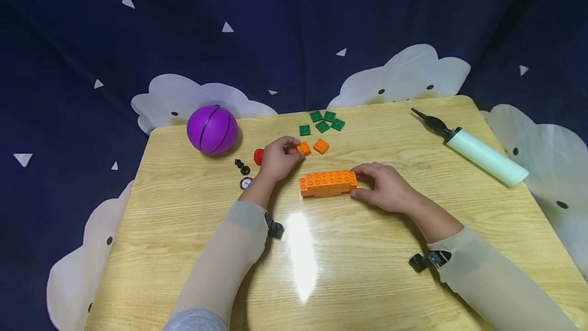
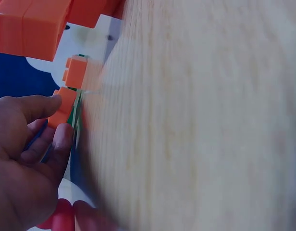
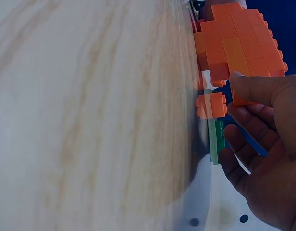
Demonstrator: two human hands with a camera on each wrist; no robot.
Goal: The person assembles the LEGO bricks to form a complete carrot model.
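Observation:
A long orange brick block (image 1: 327, 183) lies on the wooden table (image 1: 349, 269). My right hand (image 1: 356, 183) grips its right end between thumb and fingers. In the right wrist view the thumb (image 3: 253, 89) presses on the orange block (image 3: 239, 38). My left hand (image 1: 294, 149) pinches a small orange brick (image 1: 303, 148) that sits on the table behind the block. The left wrist view shows that small brick (image 2: 64, 108) between thumb and finger of the left hand (image 2: 59, 115). A second small orange brick (image 1: 321, 145) lies just to its right, untouched.
Several green plates (image 1: 321, 122) lie behind the orange bricks. A purple ball (image 1: 212, 129) sits at the back left. A red piece (image 1: 259, 156) and small black parts (image 1: 242, 166) lie by my left hand. A pale green pump (image 1: 478, 149) lies at the right.

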